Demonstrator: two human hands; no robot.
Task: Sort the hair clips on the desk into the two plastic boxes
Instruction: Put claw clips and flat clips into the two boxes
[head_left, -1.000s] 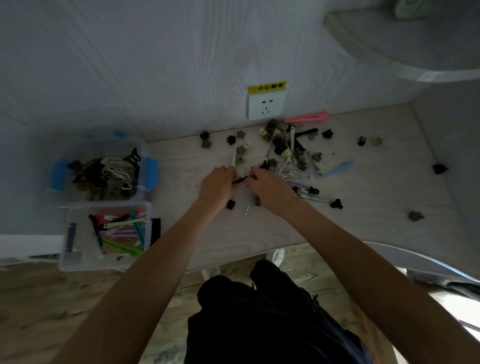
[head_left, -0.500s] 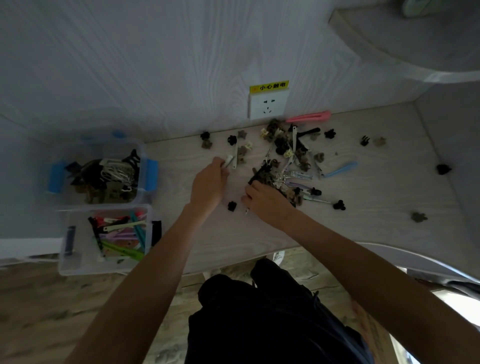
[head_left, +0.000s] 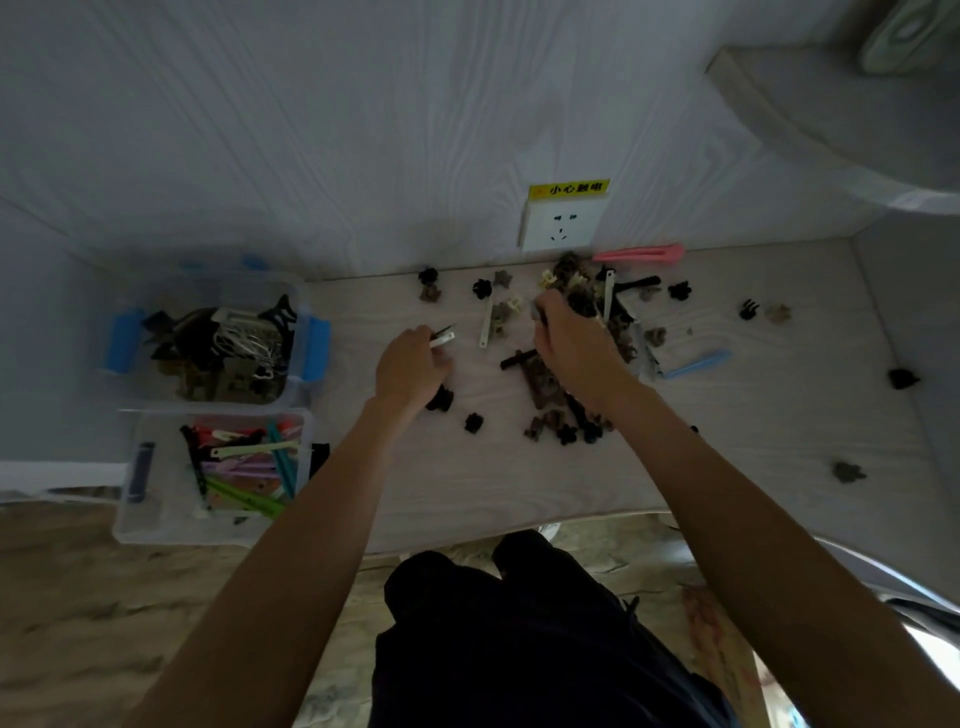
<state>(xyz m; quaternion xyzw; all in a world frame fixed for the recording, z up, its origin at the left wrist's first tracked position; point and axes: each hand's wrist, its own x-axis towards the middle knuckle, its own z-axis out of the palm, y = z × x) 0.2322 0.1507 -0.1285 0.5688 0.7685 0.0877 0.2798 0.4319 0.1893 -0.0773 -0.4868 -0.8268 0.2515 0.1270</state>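
On the pale desk (head_left: 519, 483), two plastic boxes (head_left: 208, 478) sat at the left edge. A scattered pile of hair clips (head_left: 587, 306) lay below the wall socket (head_left: 563, 223). Right hand (head_left: 576, 348) reached into the pile; grip not discernible. Left hand (head_left: 410, 364), fingers curled, pinched slim white and black clips (head_left: 442, 338).

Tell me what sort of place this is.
Probably a room at home or in a dorm: a wooden desk set against a panelled wall, a wall socket with a yellow warning label, and a corner shelf above.
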